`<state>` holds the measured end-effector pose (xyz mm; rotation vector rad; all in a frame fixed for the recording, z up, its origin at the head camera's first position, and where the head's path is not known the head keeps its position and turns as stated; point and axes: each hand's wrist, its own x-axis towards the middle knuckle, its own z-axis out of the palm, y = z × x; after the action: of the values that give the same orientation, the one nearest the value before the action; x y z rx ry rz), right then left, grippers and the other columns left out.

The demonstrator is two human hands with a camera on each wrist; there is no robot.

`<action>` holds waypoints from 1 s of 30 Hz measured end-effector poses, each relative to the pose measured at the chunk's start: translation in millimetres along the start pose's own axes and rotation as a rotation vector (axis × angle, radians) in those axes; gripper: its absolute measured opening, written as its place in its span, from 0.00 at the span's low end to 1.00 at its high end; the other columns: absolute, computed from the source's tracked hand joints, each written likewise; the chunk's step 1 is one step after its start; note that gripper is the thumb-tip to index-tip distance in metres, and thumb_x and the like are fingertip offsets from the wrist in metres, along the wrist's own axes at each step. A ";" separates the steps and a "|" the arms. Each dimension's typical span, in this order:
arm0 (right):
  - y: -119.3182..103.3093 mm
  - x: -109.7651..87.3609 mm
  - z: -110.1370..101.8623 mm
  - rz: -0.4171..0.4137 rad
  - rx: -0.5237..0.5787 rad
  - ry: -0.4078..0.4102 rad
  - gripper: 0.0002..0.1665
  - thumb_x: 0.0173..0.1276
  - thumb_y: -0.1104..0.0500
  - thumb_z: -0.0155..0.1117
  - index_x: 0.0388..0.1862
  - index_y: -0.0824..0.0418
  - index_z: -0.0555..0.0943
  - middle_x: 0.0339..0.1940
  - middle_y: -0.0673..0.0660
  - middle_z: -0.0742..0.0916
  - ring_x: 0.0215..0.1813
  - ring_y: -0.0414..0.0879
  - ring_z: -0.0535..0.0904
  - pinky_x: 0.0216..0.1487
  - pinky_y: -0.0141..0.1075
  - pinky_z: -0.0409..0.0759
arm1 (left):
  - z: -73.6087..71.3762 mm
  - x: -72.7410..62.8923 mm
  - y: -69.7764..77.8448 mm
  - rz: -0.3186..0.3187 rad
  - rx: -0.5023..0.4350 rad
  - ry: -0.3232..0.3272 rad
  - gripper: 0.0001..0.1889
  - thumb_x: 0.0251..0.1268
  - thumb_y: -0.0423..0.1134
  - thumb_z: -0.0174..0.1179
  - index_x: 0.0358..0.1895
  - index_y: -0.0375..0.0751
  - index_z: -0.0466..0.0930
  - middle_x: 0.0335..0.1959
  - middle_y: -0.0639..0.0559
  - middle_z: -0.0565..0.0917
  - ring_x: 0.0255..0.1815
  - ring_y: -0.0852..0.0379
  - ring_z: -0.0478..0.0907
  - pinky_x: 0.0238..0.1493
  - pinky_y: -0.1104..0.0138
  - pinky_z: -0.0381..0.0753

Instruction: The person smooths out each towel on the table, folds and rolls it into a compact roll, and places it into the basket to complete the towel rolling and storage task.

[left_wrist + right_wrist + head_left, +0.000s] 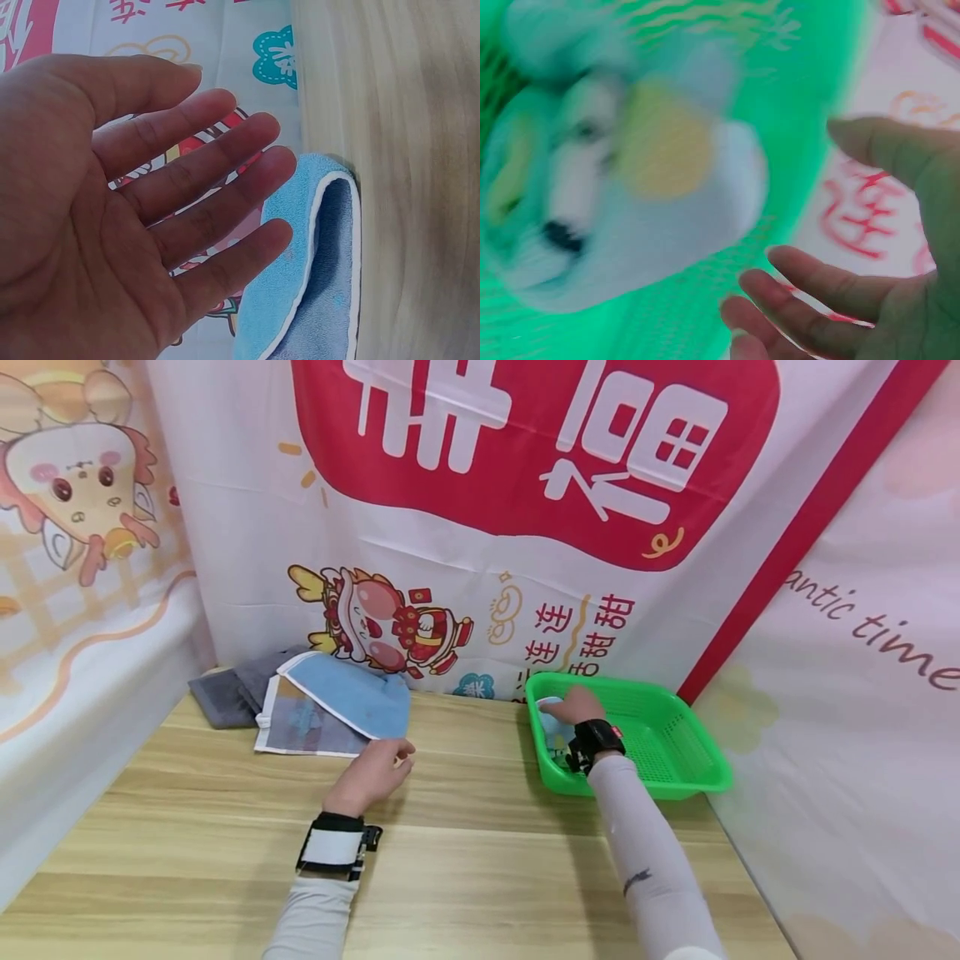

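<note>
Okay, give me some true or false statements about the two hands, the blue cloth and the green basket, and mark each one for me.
1. The left hand is nearer to the blue cloth than to the green basket. True.
2. The left hand grips the blue cloth. False: the left hand is loosely open and holds nothing.
3. A patterned cloth lies inside the green basket. True.
4. The green basket stands left of the blue cloth. False: it stands to the right.
5. The right hand is at the green basket. True.
6. The blue cloth's edging is red. False: it is white.
</note>
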<state>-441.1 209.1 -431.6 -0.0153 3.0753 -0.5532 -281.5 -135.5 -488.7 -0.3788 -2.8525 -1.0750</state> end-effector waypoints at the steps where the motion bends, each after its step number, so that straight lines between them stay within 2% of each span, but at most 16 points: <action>1: -4.6 -4.0 -3.6 -0.016 0.006 0.031 0.34 0.64 0.42 0.70 0.15 0.56 0.60 0.15 0.49 0.62 0.20 0.46 0.61 0.25 0.39 0.64 | 0.7 1.5 0.2 0.004 -0.001 0.004 0.15 0.74 0.33 0.57 0.58 0.29 0.81 0.54 0.35 0.84 0.58 0.39 0.80 0.59 0.48 0.79; 3: -12.6 -14.4 -10.8 -0.044 0.031 0.081 0.28 0.65 0.45 0.69 0.16 0.59 0.69 0.17 0.52 0.72 0.21 0.47 0.68 0.28 0.39 0.70 | 2.3 4.5 0.2 0.007 0.000 0.015 0.15 0.73 0.33 0.58 0.58 0.29 0.81 0.55 0.35 0.84 0.59 0.38 0.80 0.60 0.47 0.78; 5: -17.4 -26.0 -17.0 -0.072 0.083 0.112 0.21 0.67 0.48 0.68 0.30 0.65 0.80 0.31 0.59 0.84 0.33 0.53 0.79 0.38 0.43 0.79 | 4.1 6.8 -0.1 0.006 0.005 0.036 0.16 0.72 0.33 0.60 0.58 0.29 0.81 0.56 0.34 0.83 0.60 0.37 0.79 0.62 0.46 0.77; 6: -19.1 -32.8 -19.4 -0.085 0.115 0.123 0.21 0.67 0.49 0.67 0.39 0.68 0.83 0.40 0.63 0.86 0.40 0.56 0.82 0.44 0.46 0.81 | 4.9 8.1 -0.4 0.006 0.010 0.051 0.16 0.71 0.33 0.61 0.58 0.29 0.81 0.56 0.34 0.83 0.60 0.36 0.78 0.62 0.46 0.77; 8: -21.0 -47.6 -21.8 -0.113 0.182 0.144 0.27 0.69 0.49 0.66 0.56 0.69 0.82 0.57 0.67 0.85 0.55 0.61 0.82 0.57 0.52 0.79 | 5.6 10.5 -1.3 0.013 0.018 0.091 0.17 0.68 0.31 0.62 0.57 0.28 0.81 0.56 0.32 0.82 0.61 0.35 0.77 0.62 0.45 0.75; 9: -21.1 -54.8 -21.5 -0.126 0.215 0.154 0.29 0.70 0.49 0.65 0.61 0.69 0.80 0.59 0.67 0.84 0.59 0.62 0.80 0.60 0.54 0.78 | 6.2 11.7 -2.1 0.010 0.017 0.107 0.17 0.67 0.30 0.63 0.57 0.27 0.81 0.56 0.31 0.81 0.61 0.34 0.76 0.63 0.44 0.75; 13: -21.6 -83.7 -17.3 -0.171 0.313 0.206 0.26 0.72 0.51 0.64 0.59 0.68 0.81 0.56 0.66 0.85 0.56 0.60 0.81 0.56 0.53 0.79 | 8.3 17.7 -5.5 -0.013 -0.014 0.155 0.20 0.64 0.28 0.64 0.58 0.23 0.79 0.57 0.27 0.79 0.62 0.30 0.73 0.64 0.43 0.72; 17: -24.4 -108.5 -11.4 -0.195 0.346 0.271 0.23 0.69 0.54 0.68 0.56 0.69 0.83 0.52 0.66 0.87 0.53 0.61 0.82 0.53 0.52 0.79 | 13.8 23.3 -13.1 -0.122 -0.061 0.141 0.25 0.66 0.30 0.62 0.63 0.19 0.72 0.60 0.22 0.75 0.65 0.27 0.68 0.64 0.41 0.71; 21: -31.4 -127.6 -5.3 -0.215 0.392 0.313 0.21 0.68 0.56 0.69 0.54 0.69 0.84 0.50 0.67 0.88 0.52 0.62 0.82 0.53 0.51 0.79 | 18.2 27.1 -22.4 -0.215 -0.064 0.127 0.31 0.68 0.31 0.58 0.70 0.16 0.60 0.63 0.16 0.68 0.65 0.22 0.65 0.64 0.38 0.69; 25: -36.5 -140.5 2.2 -0.237 0.437 0.326 0.18 0.67 0.58 0.70 0.51 0.69 0.85 0.48 0.66 0.88 0.49 0.62 0.82 0.50 0.50 0.80 | 20.7 28.8 -25.1 -0.204 -0.031 0.130 0.35 0.66 0.32 0.57 0.72 0.17 0.56 0.63 0.13 0.67 0.64 0.18 0.64 0.64 0.35 0.67; 27: -37.8 -144.1 6.2 -0.240 0.444 0.319 0.17 0.67 0.59 0.70 0.50 0.68 0.85 0.47 0.65 0.89 0.48 0.61 0.83 0.49 0.50 0.81 | 22.7 29.8 -25.7 -0.182 -0.002 0.124 0.34 0.65 0.33 0.58 0.70 0.16 0.60 0.62 0.14 0.69 0.64 0.18 0.64 0.65 0.35 0.66; 30: -38.9 -147.1 11.5 -0.236 0.446 0.297 0.15 0.67 0.59 0.70 0.49 0.66 0.86 0.46 0.62 0.89 0.49 0.60 0.84 0.50 0.49 0.82 | 26.1 31.2 -26.7 -0.183 0.060 0.097 0.30 0.65 0.35 0.58 0.64 0.15 0.67 0.58 0.15 0.72 0.63 0.19 0.65 0.65 0.36 0.66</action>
<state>-293.6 170.6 -426.6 -0.3192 3.1610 -1.3558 -317.9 -131.3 -520.8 -0.0606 -2.8684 -1.0016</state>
